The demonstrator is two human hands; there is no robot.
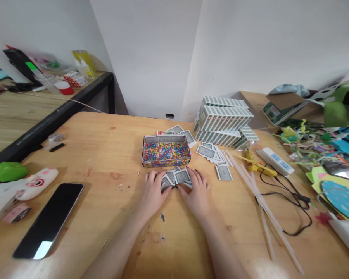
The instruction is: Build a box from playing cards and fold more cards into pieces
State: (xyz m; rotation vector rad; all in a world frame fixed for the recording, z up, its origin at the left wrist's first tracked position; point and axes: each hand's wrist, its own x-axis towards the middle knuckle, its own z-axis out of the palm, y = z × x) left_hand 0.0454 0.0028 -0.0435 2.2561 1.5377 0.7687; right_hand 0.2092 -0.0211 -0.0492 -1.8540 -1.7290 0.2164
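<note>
Low over the wooden table, my left hand [154,190] and my right hand [195,190] face each other around a loose bunch of playing cards [176,177]. The fingers of both hands are curled about the cards' sides, thumbs toward the near edge. The cards overlap unevenly, grey patterned backs upward. Just beyond them sits an open rectangular box [166,159] with a multicoloured dotted front and cards forming its inner wall. Loose cards [211,152] lie scattered to its right, one single card [223,173] apart, and more cards [176,130] behind it.
Stacked card packs [225,118] stand at the back right. Right of my hands lie translucent glue sticks [261,197], a yellow glue gun [257,164], a power strip [276,161] and black cable. A phone [50,221] and a white plush-like item [37,183] lie left.
</note>
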